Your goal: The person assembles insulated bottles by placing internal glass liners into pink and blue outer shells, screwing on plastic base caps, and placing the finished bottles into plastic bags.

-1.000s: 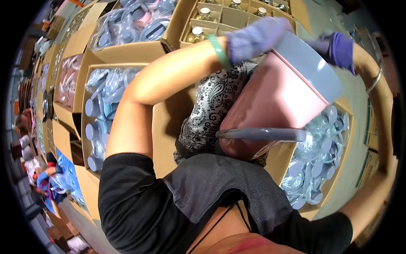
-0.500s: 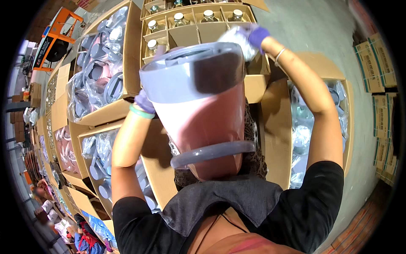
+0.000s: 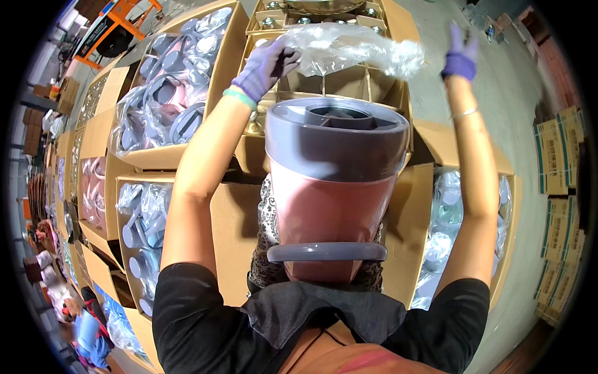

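Observation:
A large pink tumbler [image 3: 330,212] with a grey lid [image 3: 336,140] and a grey loop handle [image 3: 327,252] stands in front of my body, and neither hand touches it. Beyond it, at the upper left, my left hand [image 3: 266,67] in a purple glove is closed on one end of a clear plastic bag [image 3: 349,50]. The bag stretches out rightward in the air over a divided carton. My right hand [image 3: 461,53], gloved too, is raised apart from the bag at the far right. Its fingers are stretched out, a little blurred, and nothing shows in them.
The divided carton [image 3: 364,87] holds several capped bottles beyond the tumbler. Open cartons of bagged grey-lidded tumblers stand at the left [image 3: 180,87], lower left [image 3: 146,218] and right [image 3: 445,224]. Stacked cartons [image 3: 556,156] line the far right. Other people [image 3: 87,324] are at the lower left.
My left hand has come up from behind the tumbler and now has the bag. My right hand has let go of the crumpled plastic and moved right. The tumbler has shifted right and stands straighter.

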`<state>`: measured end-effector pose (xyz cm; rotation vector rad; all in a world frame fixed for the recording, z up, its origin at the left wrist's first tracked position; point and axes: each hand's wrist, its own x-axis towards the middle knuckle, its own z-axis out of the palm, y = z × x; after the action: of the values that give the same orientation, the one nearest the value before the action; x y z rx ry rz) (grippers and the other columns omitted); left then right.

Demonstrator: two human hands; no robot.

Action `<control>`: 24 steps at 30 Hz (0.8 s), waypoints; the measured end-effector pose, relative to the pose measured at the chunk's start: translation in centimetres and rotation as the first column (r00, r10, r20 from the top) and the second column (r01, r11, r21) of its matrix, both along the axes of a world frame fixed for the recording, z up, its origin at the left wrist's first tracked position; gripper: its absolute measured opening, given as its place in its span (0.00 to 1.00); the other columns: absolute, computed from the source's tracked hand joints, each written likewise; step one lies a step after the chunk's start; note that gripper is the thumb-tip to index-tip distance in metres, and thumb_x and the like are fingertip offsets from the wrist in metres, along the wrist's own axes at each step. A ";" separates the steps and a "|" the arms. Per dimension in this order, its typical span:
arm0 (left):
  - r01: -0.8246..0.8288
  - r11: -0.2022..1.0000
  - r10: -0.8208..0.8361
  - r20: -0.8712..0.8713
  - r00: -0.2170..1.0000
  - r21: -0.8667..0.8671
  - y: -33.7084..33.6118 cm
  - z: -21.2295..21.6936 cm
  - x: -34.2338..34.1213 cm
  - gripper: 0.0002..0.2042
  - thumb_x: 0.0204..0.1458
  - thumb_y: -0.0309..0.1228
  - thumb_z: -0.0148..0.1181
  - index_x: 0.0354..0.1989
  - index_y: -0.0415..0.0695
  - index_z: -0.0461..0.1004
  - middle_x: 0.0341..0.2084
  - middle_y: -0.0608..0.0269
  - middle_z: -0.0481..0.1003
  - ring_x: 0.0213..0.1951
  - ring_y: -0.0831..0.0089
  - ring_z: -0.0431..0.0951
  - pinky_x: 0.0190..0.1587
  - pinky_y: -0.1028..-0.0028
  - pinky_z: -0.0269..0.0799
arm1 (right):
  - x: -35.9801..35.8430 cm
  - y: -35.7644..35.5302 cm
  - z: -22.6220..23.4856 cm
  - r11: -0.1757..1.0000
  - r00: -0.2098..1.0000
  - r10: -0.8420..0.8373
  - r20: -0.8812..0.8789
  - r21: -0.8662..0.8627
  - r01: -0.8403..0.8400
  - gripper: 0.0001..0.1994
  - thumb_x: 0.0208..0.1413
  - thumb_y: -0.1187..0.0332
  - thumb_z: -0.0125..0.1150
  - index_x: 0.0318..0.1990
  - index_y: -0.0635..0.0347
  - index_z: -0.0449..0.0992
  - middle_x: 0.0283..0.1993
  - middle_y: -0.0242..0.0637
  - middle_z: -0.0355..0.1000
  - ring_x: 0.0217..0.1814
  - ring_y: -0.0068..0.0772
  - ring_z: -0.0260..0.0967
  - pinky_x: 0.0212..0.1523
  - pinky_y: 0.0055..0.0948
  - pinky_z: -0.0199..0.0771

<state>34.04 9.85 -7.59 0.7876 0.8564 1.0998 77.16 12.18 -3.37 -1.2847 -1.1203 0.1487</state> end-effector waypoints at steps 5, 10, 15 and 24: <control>0.218 0.952 -0.169 -0.225 0.960 0.215 -4.1 4.7 4.4 0.14 0.60 0.44 0.59 0.40 0.45 0.74 0.27 0.72 0.73 0.32 0.82 0.75 0.41 0.78 0.74 | -16.2 -4.9 -2.9 0.896 0.843 0.442 0.307 -0.118 -0.428 0.31 0.49 0.50 0.68 0.56 0.64 0.74 0.46 0.48 0.77 0.52 0.40 0.75 0.55 0.38 0.72; 0.431 0.886 -0.237 -0.629 0.741 0.174 -6.0 5.9 1.4 0.19 0.59 0.48 0.59 0.42 0.42 0.76 0.29 0.70 0.75 0.33 0.84 0.73 0.42 0.82 0.71 | -17.3 -7.3 0.1 0.649 0.578 0.547 -0.606 -0.128 -0.750 0.14 0.56 0.69 0.63 0.49 0.64 0.77 0.45 0.39 0.77 0.48 0.27 0.74 0.49 0.25 0.78; 0.097 0.536 0.708 -0.509 0.491 0.839 -5.6 6.3 0.9 0.30 0.50 0.46 0.69 0.54 0.35 0.70 0.42 0.58 0.75 0.45 0.75 0.74 0.49 0.73 0.73 | -16.1 -8.4 0.3 0.668 0.614 0.568 -0.549 -0.129 -0.733 0.13 0.57 0.74 0.60 0.50 0.63 0.76 0.50 0.36 0.75 0.49 0.28 0.74 0.54 0.28 0.77; 0.403 0.841 0.207 -0.904 0.375 0.360 -7.0 3.6 3.2 0.22 0.53 0.46 0.63 0.47 0.40 0.76 0.36 0.54 0.80 0.41 0.64 0.81 0.46 0.68 0.75 | -12.2 -15.3 -1.0 0.717 0.663 0.686 0.300 -0.123 -0.686 0.23 0.55 0.70 0.62 0.58 0.65 0.69 0.51 0.39 0.74 0.54 0.31 0.71 0.56 0.28 0.70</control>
<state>37.28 2.87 -3.96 2.0669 1.4304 0.6790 64.99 -3.14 -4.42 -0.8289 -1.8728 0.5176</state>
